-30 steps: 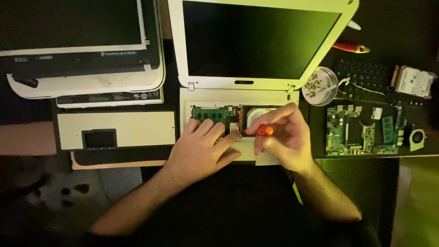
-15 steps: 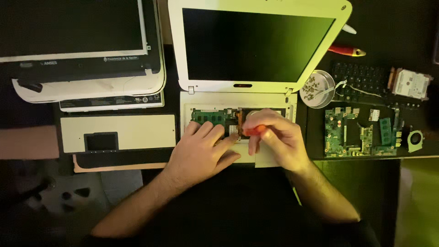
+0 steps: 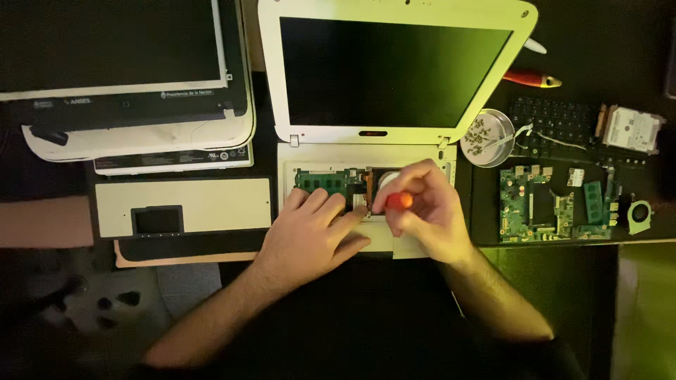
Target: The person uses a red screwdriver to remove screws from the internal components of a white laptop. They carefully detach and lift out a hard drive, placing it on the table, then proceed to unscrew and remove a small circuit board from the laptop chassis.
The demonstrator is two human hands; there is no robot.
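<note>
A white laptop (image 3: 394, 77) stands open in the middle of the dark work surface, its screen black and its base stripped of the keyboard, so that a green circuit board (image 3: 325, 181) shows inside. The person's left hand (image 3: 310, 236) lies flat on the near part of the opened base, fingers spread and relaxed, the fingertips resting at the edge of the exposed board; it grasps nothing. The right hand (image 3: 426, 211) is curled around a screwdriver (image 3: 398, 201) with an orange-red handle, held between thumb and fingers just right of the left fingertips, over the middle of the open base. The tool's tip is hidden by the fingers, so what it touches cannot be told.

To the left of the laptop lies a second white machine (image 3: 134, 84) with a dark screen, and nearer than it a white cover panel (image 3: 183, 205) with a dark rectangular opening. To the right of the laptop, near its hinge, stands a small round dish (image 3: 487, 128) holding screws. Right of that lies a black keyboard (image 3: 556, 127), and at its far-right end a silver hard drive (image 3: 631, 129). Near the keyboard lies a loose green motherboard (image 3: 535, 211), with a small fan (image 3: 639, 213) to its right. Far to the right, beyond the dish, lies a red and yellow tool (image 3: 531, 79).
</note>
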